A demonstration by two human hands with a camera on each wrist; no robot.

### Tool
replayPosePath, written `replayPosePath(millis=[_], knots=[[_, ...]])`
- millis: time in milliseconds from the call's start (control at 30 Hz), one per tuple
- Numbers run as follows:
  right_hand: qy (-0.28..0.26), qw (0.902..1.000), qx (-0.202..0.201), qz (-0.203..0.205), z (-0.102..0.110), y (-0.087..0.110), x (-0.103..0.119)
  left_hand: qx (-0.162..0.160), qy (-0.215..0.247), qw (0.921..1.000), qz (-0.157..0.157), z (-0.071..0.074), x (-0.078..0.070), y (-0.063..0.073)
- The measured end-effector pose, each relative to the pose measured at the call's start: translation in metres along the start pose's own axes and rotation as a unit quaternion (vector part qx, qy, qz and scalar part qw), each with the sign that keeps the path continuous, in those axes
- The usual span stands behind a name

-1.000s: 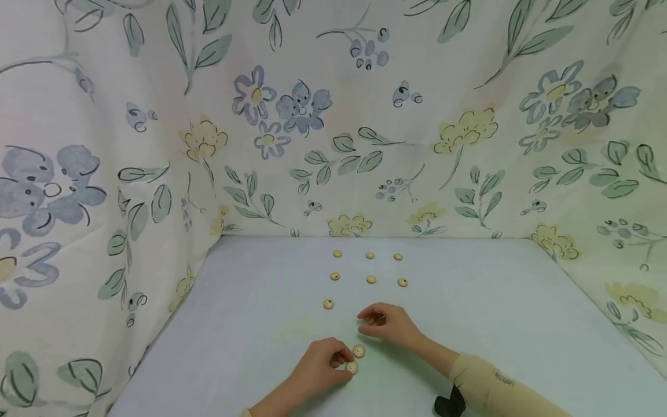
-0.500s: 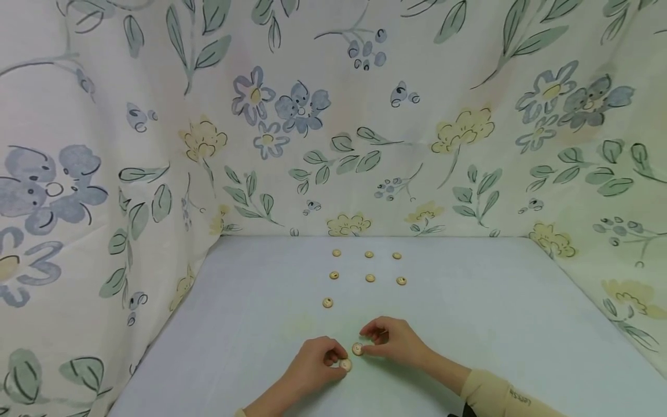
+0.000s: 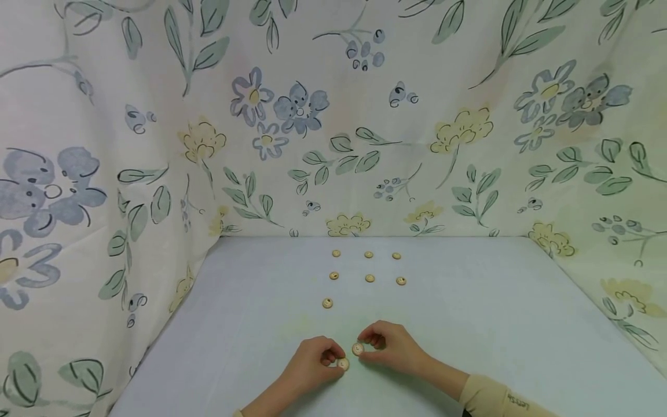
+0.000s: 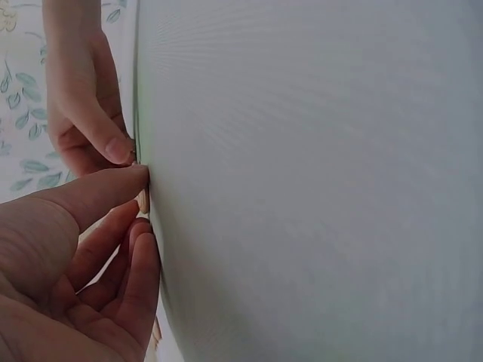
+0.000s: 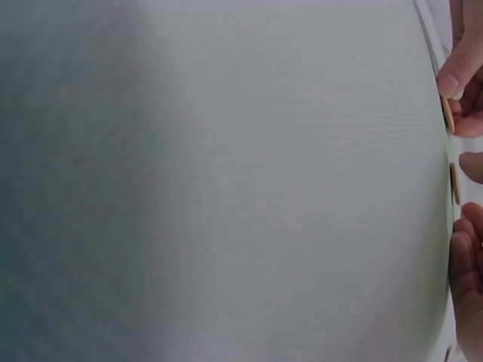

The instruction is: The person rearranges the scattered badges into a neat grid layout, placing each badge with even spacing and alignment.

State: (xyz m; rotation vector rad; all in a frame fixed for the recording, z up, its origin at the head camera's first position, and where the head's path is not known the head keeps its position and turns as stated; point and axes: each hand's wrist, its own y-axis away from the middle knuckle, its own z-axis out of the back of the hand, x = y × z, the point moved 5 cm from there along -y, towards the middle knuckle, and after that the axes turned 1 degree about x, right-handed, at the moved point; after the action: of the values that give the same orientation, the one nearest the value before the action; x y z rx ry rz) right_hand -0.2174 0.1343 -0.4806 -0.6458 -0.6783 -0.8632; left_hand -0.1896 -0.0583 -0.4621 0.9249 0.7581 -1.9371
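Note:
In the head view, my left hand pinches a small, pale round wooden disc between thumb and fingers, low over the white table. Just up and to the right, my right hand has its thumb and forefinger at the edges of a second disc with a dark mark. The two discs lie close together but apart. Seen edge-on in the left wrist view, a thin disc sits between the left thumb and fingers. The right wrist view shows one disc between the right thumb and fingers.
Several similar discs lie farther back: two rows of three, with a middle disc, and a single disc nearer the hands. Floral cloth hangs behind and at both sides of the white table.
The left hand has drawn its disc slightly left, away from the other disc. The right hand has come down and nearer, and its thumb and forefinger have closed in on the second disc.

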Motion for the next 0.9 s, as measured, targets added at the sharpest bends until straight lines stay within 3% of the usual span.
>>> replayPosePath(millis=[267, 900], knots=[[0.005, 0.9999, -0.003, 0.016, -0.0022, -0.0012, 0.0039, -0.002, 0.002, 1.0, -0.003, 0.0007, 0.0001, -0.0006], [0.017, 0.9998, 0.005, 0.002, -0.0034, -0.0042, 0.005, 0.002, 0.007, 1.0, -0.002, -0.0001, 0.0041, -0.0009]])
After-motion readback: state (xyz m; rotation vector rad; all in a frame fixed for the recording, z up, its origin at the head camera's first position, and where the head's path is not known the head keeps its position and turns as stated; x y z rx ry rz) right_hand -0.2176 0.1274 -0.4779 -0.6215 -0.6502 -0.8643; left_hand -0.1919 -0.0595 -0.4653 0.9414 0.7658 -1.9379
